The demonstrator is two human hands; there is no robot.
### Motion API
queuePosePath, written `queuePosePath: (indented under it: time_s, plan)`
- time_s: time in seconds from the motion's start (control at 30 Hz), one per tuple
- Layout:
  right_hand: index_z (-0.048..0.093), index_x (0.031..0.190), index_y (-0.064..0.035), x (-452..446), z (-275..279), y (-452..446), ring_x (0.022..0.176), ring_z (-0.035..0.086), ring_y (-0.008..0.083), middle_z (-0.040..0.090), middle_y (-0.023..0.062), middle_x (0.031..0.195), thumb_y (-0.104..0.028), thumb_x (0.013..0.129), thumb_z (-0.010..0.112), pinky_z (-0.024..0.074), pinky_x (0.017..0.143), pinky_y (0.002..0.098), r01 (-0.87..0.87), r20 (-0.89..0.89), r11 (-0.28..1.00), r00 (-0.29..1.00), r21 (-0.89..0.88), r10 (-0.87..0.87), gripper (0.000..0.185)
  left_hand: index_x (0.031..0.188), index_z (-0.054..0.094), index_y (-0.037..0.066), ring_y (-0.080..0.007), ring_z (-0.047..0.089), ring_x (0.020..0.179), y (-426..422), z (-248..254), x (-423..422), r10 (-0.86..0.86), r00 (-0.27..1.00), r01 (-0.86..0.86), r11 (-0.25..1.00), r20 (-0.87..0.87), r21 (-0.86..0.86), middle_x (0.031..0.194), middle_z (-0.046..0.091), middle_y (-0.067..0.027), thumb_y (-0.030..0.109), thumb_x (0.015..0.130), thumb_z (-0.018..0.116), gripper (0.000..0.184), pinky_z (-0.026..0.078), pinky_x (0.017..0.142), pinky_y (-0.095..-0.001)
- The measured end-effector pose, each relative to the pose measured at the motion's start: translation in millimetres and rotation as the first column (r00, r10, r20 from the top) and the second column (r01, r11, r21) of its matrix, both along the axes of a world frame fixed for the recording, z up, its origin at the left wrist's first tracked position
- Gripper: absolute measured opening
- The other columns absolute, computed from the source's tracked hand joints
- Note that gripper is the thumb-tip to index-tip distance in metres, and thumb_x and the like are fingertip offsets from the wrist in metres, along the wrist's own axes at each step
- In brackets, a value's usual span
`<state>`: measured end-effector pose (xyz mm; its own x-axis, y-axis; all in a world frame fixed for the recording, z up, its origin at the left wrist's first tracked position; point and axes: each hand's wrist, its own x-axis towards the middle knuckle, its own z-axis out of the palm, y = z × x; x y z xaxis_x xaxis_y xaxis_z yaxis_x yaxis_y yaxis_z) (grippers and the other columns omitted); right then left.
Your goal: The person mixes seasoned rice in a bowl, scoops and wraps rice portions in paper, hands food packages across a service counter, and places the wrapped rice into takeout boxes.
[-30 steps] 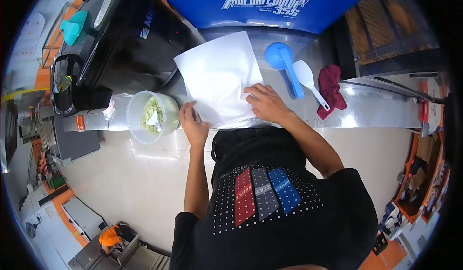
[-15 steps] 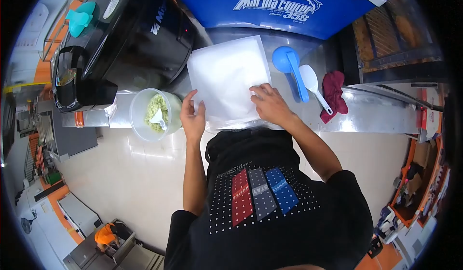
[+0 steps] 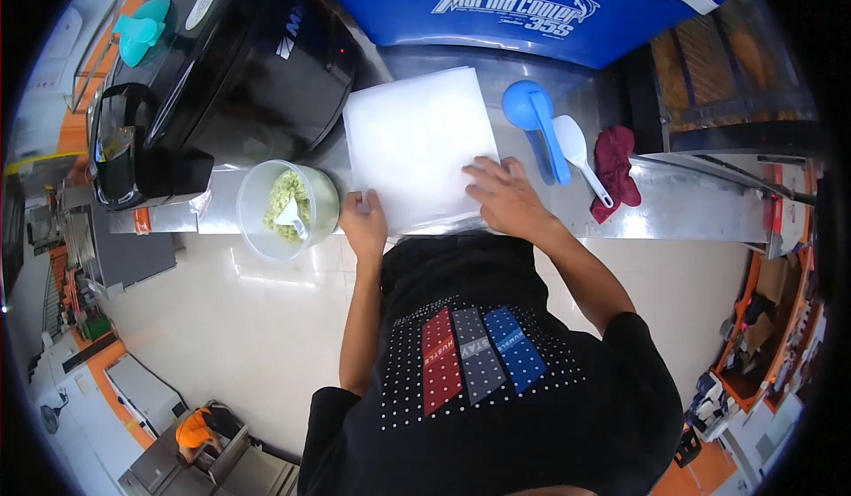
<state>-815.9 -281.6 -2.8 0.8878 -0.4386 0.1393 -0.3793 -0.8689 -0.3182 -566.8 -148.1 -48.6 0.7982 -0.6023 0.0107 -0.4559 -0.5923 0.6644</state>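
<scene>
A stack of thin white square sheets (image 3: 421,146), paper-like, lies on the steel counter in front of me. My left hand (image 3: 363,226) is at its lower left edge, thumb and fingertips a little apart against the side. My right hand (image 3: 512,199) rests over the lower right edge, with its fingers spread on the top sheet. Left of my left hand stands a clear round tub (image 3: 253,217) of pale green shredded food (image 3: 288,196), with a white scoop (image 3: 291,219) in it. Neither hand visibly lifts a sheet.
To the right lie a blue ladle (image 3: 550,141), a white rice paddle (image 3: 576,155) and a maroon cloth (image 3: 618,168). A blue cooler box (image 3: 496,31) stands behind, a large black rice cooker (image 3: 257,79) at left. A person in orange (image 3: 195,429) is far off at lower left.
My left hand has come down and its fingers have drawn closer together at the stack's edge. The right hand has shifted slightly down and right. The top sheet looks flatter.
</scene>
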Motion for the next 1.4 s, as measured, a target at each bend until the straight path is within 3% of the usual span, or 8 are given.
queuePosePath:
  time_s: [0.33,0.5,0.63,0.77,0.97,1.13,1.23,1.4]
  plan:
    - [0.039,0.142,-0.0089,-22.9,7.2,-73.9,0.100,0.063,0.0407,0.059,0.0261,0.114,-0.007,0.083,0.062,0.0521,0.083,0.0492,0.737,-0.240,0.674,0.663,0.045,-0.709,0.064,0.118,0.056,-0.002,-0.0398,0.064,0.091,20.0,88.7,-28.3,-0.245,0.842,0.205,0.969,0.480,0.135,0.105,0.065,-0.0237,0.018,0.088,0.065,0.037,0.052,0.081,-0.0470]
    - [0.038,0.144,-0.0064,-7.2,52.2,-51.0,0.088,0.066,0.0413,0.061,0.0269,0.115,-0.003,0.089,0.055,0.0523,0.073,0.0462,0.602,0.274,0.799,0.769,-0.007,-0.577,0.058,0.092,0.068,-0.001,-0.0268,0.066,0.071,84.3,153.0,14.4,-0.372,0.907,0.417,0.862,0.200,-0.289,0.086,0.070,-0.0106,0.007,0.078,0.076,0.018,0.054,0.062,-0.0357]
    - [0.033,0.150,-0.0070,77.6,117.0,37.6,0.058,0.047,0.0011,0.065,0.0084,0.108,-0.004,0.095,0.053,0.0387,0.048,0.0178,0.244,0.126,0.432,0.733,0.868,-0.668,0.059,0.111,0.067,0.000,-0.0172,0.065,0.077,103.2,181.7,70.5,-0.361,0.921,0.314,0.910,-0.147,-0.271,0.097,0.070,-0.0115,0.012,0.085,0.074,0.029,0.052,0.067,-0.0295]
    - [0.031,0.144,0.0078,196.8,160.0,126.4,0.122,0.054,0.0427,0.050,0.0293,0.132,-0.003,0.091,0.057,0.0444,0.100,0.0466,0.069,0.061,0.795,0.989,0.602,-0.133,0.061,0.152,0.020,0.002,-0.0245,0.043,0.131,120.3,183.0,100.5,-0.615,0.064,0.163,0.783,-0.786,-0.600,0.149,0.037,-0.0160,0.023,0.098,0.059,0.070,0.040,0.104,-0.0376]
    - [0.031,0.142,0.0074,259.9,153.6,151.2,0.106,0.057,0.0492,0.051,0.0345,0.124,0.002,0.085,0.055,0.0480,0.092,0.0517,-0.084,0.222,0.778,0.972,0.622,-0.072,0.062,0.148,0.025,0.000,-0.0272,0.044,0.133,142.5,176.2,146.2,-0.382,0.129,-0.209,0.892,-0.915,-0.401,0.147,0.040,-0.0166,0.016,0.099,0.058,0.062,0.037,0.108,-0.0385]
    - [0.041,0.134,0.0056,275.5,162.5,118.5,0.104,0.059,0.0485,0.058,0.0334,0.115,-0.003,0.084,0.054,0.0476,0.091,0.0508,0.273,-0.049,0.792,0.954,0.546,-0.294,0.052,0.135,0.042,-0.003,-0.0197,0.056,0.083,148.2,152.6,171.0,-0.196,0.942,0.124,0.957,-0.273,-0.261,0.105,0.061,-0.0138,0.010,0.083,0.076,0.064,0.045,0.067,-0.0314]
    - [0.045,0.129,0.0048,251.2,163.7,87.8,0.101,0.060,0.0466,0.061,0.0313,0.108,-0.004,0.086,0.053,0.0478,0.087,0.0496,0.327,0.020,0.870,0.933,0.369,-0.360,0.044,0.120,0.057,0.001,-0.0311,0.065,0.094,108.3,145.6,182.8,-0.620,0.761,0.646,0.753,0.191,-0.126,0.108,0.065,-0.0140,0.003,0.078,0.071,0.044,0.054,0.076,-0.0394]
    - [0.047,0.126,0.0044,237.6,190.2,86.1,0.090,0.061,0.0464,0.063,0.0284,0.103,-0.006,0.090,0.055,0.0458,0.076,0.0524,0.419,-0.164,0.841,0.908,0.342,-0.386,0.039,0.110,0.064,0.002,-0.0336,0.064,0.101,50.0,116.5,186.6,-0.925,0.372,0.914,0.379,0.075,0.143,0.112,0.064,-0.0157,0.000,0.079,0.060,0.031,0.055,0.086,-0.0427]
